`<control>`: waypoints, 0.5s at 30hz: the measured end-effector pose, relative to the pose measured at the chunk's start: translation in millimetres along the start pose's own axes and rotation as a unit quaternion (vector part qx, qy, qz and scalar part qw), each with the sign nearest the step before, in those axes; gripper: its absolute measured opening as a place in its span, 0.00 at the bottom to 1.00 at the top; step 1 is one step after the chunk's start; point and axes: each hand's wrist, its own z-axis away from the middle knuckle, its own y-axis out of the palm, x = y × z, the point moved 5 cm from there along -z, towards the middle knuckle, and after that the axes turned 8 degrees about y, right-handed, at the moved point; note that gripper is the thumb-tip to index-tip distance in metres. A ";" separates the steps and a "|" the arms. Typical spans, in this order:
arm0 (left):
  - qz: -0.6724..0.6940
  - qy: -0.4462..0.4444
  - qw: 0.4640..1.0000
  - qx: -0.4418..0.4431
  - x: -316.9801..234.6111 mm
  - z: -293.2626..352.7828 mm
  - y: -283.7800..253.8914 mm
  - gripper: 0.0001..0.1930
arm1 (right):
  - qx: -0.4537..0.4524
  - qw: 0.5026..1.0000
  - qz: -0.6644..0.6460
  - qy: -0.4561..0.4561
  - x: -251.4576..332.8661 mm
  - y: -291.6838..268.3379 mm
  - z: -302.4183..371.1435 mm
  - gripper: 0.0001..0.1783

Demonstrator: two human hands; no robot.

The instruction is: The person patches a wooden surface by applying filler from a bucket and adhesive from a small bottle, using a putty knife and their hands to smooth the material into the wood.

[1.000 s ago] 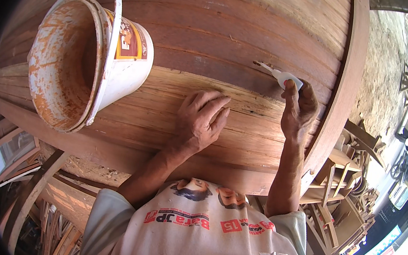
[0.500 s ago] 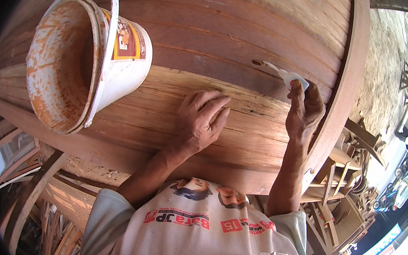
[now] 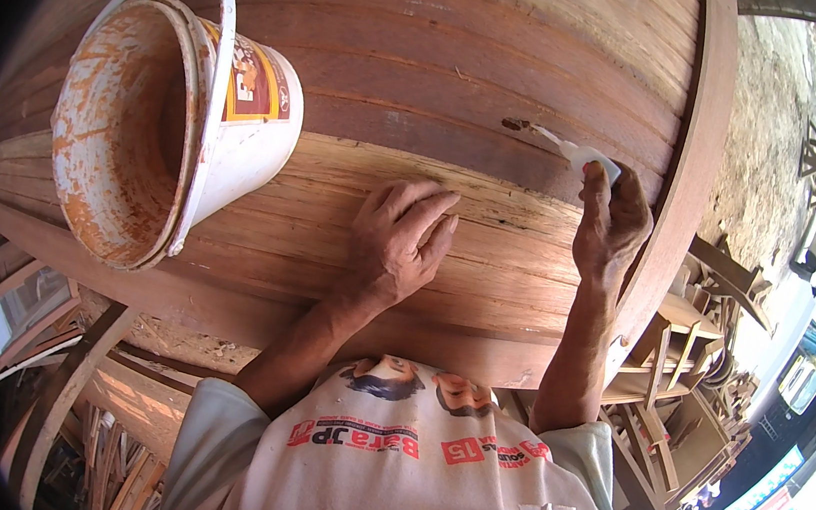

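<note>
A small white glue bottle (image 3: 588, 159) with a thin pale nozzle is pinched between the thumb and fingers of my right hand (image 3: 615, 226). It lies nearly level, its nozzle pointing left toward a small dark hole (image 3: 515, 124) in a reddish-brown board. Whether the tip touches the wood is too fine to make out. My left hand (image 3: 402, 236) rests on the lighter planks (image 3: 503, 256) nearer my body. Its fingers are loosely bent and a little apart, with nothing seen in them. A dark crack runs through the light plank between my hands.
On the panel's left lies a white bucket (image 3: 263, 160) on its side, orange-stained inside, its handle raised. A raised wooden edge strip (image 3: 684, 176) borders the panel at right. Wooden frames and offcuts (image 3: 675, 386) crowd the lower right; more scrap wood (image 3: 117, 464) lies lower left.
My right hand and the glue bottle have shifted very slightly to the right. The dark mark at the hole looks a bit longer. My left hand and the bucket stay put.
</note>
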 end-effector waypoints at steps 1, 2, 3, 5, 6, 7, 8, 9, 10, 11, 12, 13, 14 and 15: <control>0.000 0.001 1.000 -0.001 -0.1 -0.3 -0.2 0.17 | -0.002 1.000 -0.002 -0.002 0.1 -0.7 0.0 0.16; -0.001 0.002 1.000 -0.001 -0.6 -0.6 -0.5 0.17 | -0.004 1.000 -0.005 -0.004 -0.5 -1.0 -0.2 0.15; -0.002 0.002 1.000 -0.002 -0.9 -0.6 -0.7 0.17 | -0.004 1.000 -0.001 -0.002 -1.4 -1.3 -0.3 0.15; -0.004 0.002 1.000 -0.001 -1.0 -0.3 -0.7 0.17 | -0.005 1.000 0.007 0.003 -2.3 -2.6 -0.2 0.15; -0.004 0.002 1.000 -0.001 -0.9 -0.3 -0.7 0.17 | -0.006 1.000 0.013 0.004 -1.4 -4.2 0.0 0.15; -0.002 0.002 1.000 -0.002 -0.9 -0.4 -0.8 0.16 | -0.006 1.000 0.019 0.005 0.1 -6.0 0.2 0.15; 0.000 0.003 1.000 -0.002 -0.9 -0.5 -0.7 0.16 | -0.008 1.000 0.025 0.006 0.9 -7.3 0.5 0.15; 0.003 0.003 1.000 -0.003 -0.9 -0.6 -0.6 0.16 | -0.009 1.000 0.023 0.007 0.0 -7.5 0.5 0.15; 0.003 0.004 1.000 -0.003 -0.8 -0.7 -0.3 0.16 | -0.010 1.000 0.020 0.008 -1.6 -7.4 0.4 0.16; 0.003 0.005 1.000 -0.003 -0.5 -0.7 -0.1 0.16 | -0.011 1.000 0.017 0.008 -2.6 -7.3 0.3 0.16; 0.003 0.006 1.000 -0.003 -0.4 -0.7 0.1 0.16 | -0.013 1.000 0.024 0.008 -2.5 -7.6 0.4 0.16; 0.002 0.007 1.000 -0.003 -0.6 -0.9 -0.1 0.16 | -0.015 0.999 0.031 0.009 -2.5 -8.0 0.8 0.17; 0.001 0.008 1.000 -0.003 -1.1 -1.3 -0.6 0.16 | -0.016 0.999 0.037 0.009 -2.4 -8.2 1.0 0.17; 0.000 0.008 1.000 -0.002 -1.3 -1.5 -0.8 0.16 | -0.016 0.999 0.043 0.007 -2.0 -8.3 1.1 0.17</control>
